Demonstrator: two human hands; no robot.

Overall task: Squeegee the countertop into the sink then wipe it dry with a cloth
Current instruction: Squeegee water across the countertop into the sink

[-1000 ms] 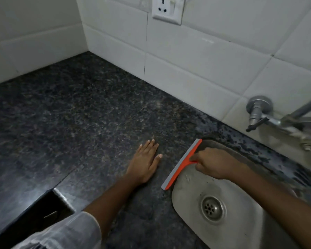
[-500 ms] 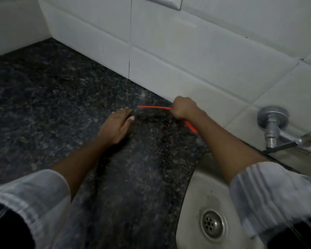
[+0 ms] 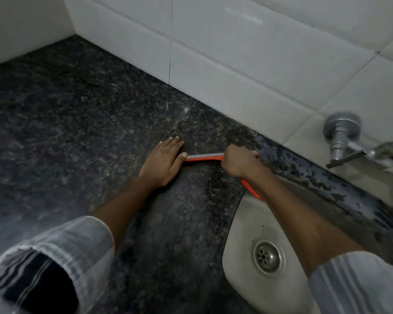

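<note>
An orange squeegee [image 3: 203, 157] with a grey blade lies edge-down on the dark speckled granite countertop [image 3: 77, 123], just left of the steel sink [image 3: 247, 223]. My right hand [image 3: 237, 162] is closed around its handle, whose orange end shows under my wrist above the sink rim. My left hand [image 3: 162, 162] rests flat on the counter, fingers together, its thumb touching the blade's left end. No cloth is in view.
White wall tiles [image 3: 236, 64] run along the back of the counter and turn a corner at the far left. A metal tap [image 3: 343, 137] sticks out of the wall above the sink. The sink drain [image 3: 267, 257] lies at the lower right.
My right hand lifted the squeegee from the sink edge and set it further back on the counter, blade now crosswise. My left hand slid back beside it. The view moved closer.
</note>
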